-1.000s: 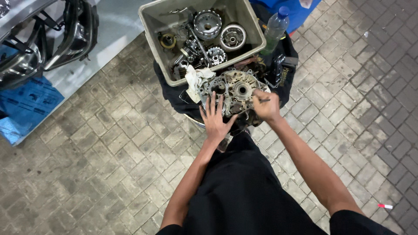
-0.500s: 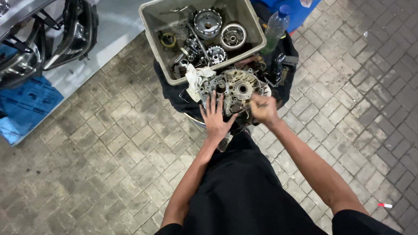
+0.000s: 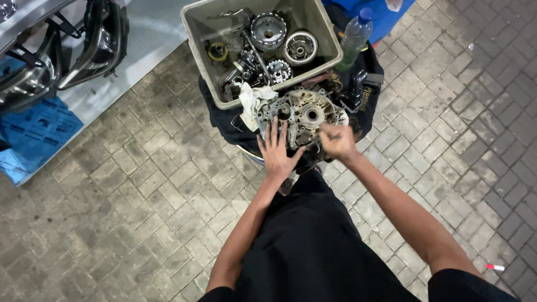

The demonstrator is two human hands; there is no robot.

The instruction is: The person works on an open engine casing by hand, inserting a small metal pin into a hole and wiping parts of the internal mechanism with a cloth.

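Change: since a second ago, our right hand point(image 3: 335, 141) has stayed at the engine crankcase's point(image 3: 305, 114) near right edge; only the framing shifted slightly.
Left hand point(image 3: 278, 154): fingers spread wide, flat on the crankcase's near left side, holding nothing.
Right hand: fisted on a thin tool; we cannot tell which kind.
Crankcase: grimy cast metal, round bores, lying on dark cloth point(image 3: 224, 120).
Beyond crankcase: beige plastic tub point(image 3: 196, 17) of toothed gears; white rag point(image 3: 250, 100); clear bottle point(image 3: 354, 39).

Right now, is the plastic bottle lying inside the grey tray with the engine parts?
No, the plastic bottle stands outside the grey tray, against its right wall, while the tray holds only metal gears and parts.
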